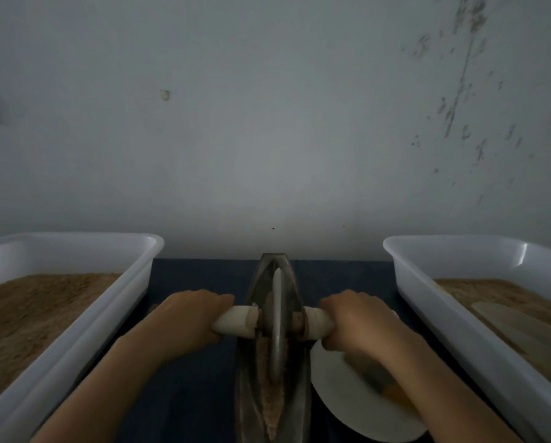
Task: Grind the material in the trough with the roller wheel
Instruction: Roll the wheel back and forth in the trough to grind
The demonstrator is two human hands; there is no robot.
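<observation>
A dark metal boat-shaped trough [258,378] runs away from me down the middle of the table. Brown ground material [272,407] lies along its groove. The thin metal roller wheel [278,324] stands upright in the groove, about midway along the trough. Its axle carries two pale wrapped handles. My left hand [191,318] grips the left handle [236,322] and my right hand [360,321] grips the right handle [317,321]. The outer ends of both handles are hidden under my fingers.
A white plastic tub [69,334] of brown powder stands on the left, another white tub [459,314] with powder and a pale flat scraper [517,324] on the right. A white plate [357,407] lies under my right forearm. Dark blue cloth [197,394] covers the table; a grey wall is close behind.
</observation>
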